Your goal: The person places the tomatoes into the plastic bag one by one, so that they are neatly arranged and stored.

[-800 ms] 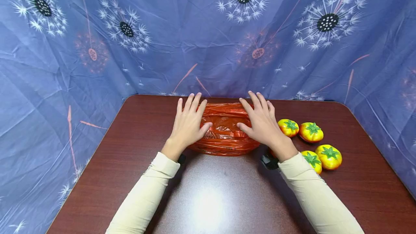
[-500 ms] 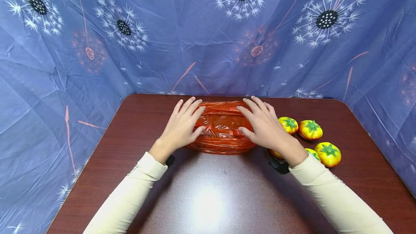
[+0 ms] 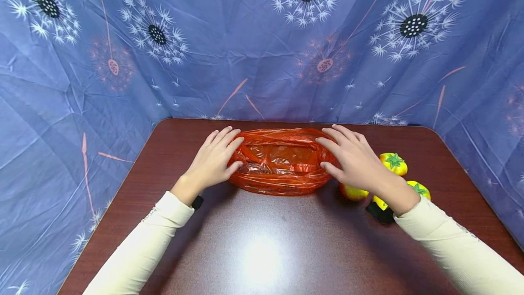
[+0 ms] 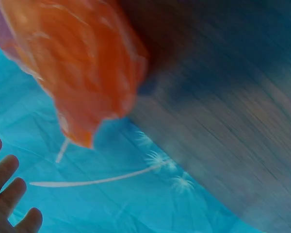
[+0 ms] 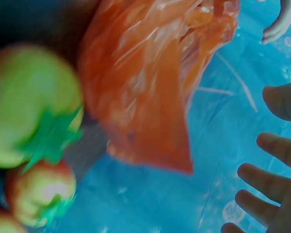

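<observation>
A red-orange plastic bag [image 3: 282, 185] stands on the table with its mouth spread wide and facing up. At its left end is my left hand [image 3: 210, 160], fingers spread and gripping nothing. My right hand [image 3: 360, 163] hovers by the bag's right end, its fingers likewise relaxed. Both wrist views show a gap between the fingers and the bag [image 4: 87, 63]. Several yellow-and-red fruits with green leafy tops, persimmon- or tomato-like, lie right of the bag; one fruit [image 3: 393, 164] shows behind my right wrist, and another fruit [image 3: 354, 192] sits below the hand. The right hand and forearm partly cover them.
The brown wooden table [image 3: 266, 231] has a bright glare near its front. Blue fabric with dandelion prints [image 3: 245, 58] hangs behind the table and along both sides. A black wrist device [image 3: 380, 213] sits under the right wrist, close to the fruits.
Both hands have drawn apart, the left one leftward and the right one rightward over the fruits. More of the bag's open mouth shows between them. The bag stays in place.
</observation>
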`<state>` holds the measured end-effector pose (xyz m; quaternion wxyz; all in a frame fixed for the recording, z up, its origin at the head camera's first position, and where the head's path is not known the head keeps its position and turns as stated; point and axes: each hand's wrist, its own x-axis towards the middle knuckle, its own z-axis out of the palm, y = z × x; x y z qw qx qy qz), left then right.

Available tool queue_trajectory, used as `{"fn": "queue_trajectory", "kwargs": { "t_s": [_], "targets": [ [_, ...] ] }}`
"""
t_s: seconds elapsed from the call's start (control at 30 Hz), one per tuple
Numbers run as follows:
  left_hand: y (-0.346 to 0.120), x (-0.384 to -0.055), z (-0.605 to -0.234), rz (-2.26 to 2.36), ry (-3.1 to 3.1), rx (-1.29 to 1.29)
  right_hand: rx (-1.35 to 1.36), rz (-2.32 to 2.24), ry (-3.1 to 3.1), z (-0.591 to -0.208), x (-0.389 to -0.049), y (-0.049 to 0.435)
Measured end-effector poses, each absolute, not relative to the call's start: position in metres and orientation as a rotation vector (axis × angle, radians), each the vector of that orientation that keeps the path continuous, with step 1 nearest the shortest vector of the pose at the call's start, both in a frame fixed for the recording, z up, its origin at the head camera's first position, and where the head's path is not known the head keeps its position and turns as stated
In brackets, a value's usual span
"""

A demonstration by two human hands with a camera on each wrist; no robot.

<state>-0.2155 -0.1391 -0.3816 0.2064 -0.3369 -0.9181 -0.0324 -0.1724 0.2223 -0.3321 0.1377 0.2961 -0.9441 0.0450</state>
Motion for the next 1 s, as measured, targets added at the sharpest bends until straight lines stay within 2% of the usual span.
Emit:
{"fn": "queue_trajectory", "kwargs": {
  "t_s": [0.33, 0.57, 1.0],
  "targets": [
    [-0.166, -0.221, -0.387, -0.076, -2.614, -0.899, 0.738, 0.103, -2.763, -0.322, -0.166, 0.28],
    [-0.169, -0.225, -0.388, -0.13, -2.627, -0.907, 0.725, 0.103, -2.771, -0.323, -0.167, 0.303],
    [-0.17, -0.241, -0.403, -0.691, -2.759, -0.802, 0.821, 0.307, -2.818, -0.334, -0.177, 0.325]
  ]
}}
